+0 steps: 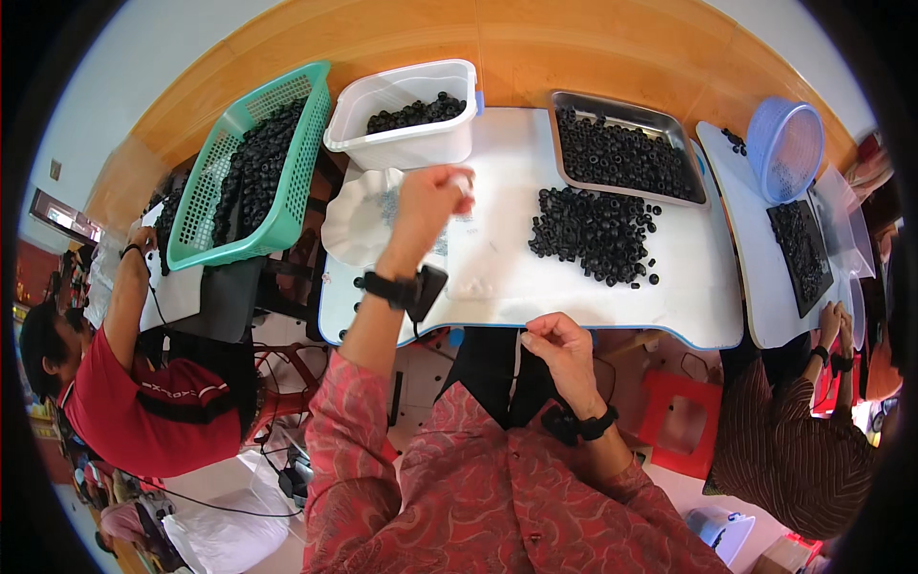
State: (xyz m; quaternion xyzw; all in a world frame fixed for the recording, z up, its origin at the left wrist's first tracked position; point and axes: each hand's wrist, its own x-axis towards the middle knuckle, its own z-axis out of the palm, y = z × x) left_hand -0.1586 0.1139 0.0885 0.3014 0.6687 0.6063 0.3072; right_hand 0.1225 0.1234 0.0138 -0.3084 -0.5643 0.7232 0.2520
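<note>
My left hand (430, 203) is raised over the white table, beside a white scalloped dish (349, 230) with small greyish bits in it. Its fingers are curled closed, and something pale shows at the fingertips, too blurred to name. Just off the table's front edge, my right hand (566, 356) pinches thumb and forefinger together; whatever is between them is too small to make out. A loose heap of small black ring-shaped parts (593, 234) lies on the table to the right. A few tiny clear pieces (473, 287) rest near the front edge.
Behind stand a white tub (402, 143) and a metal tray (684, 187), both with black parts. A green basket (206, 258) of black parts is at the left. Co-workers sit on both sides: a red sleeve (110, 383) left, a co-worker's hands (835, 325) right.
</note>
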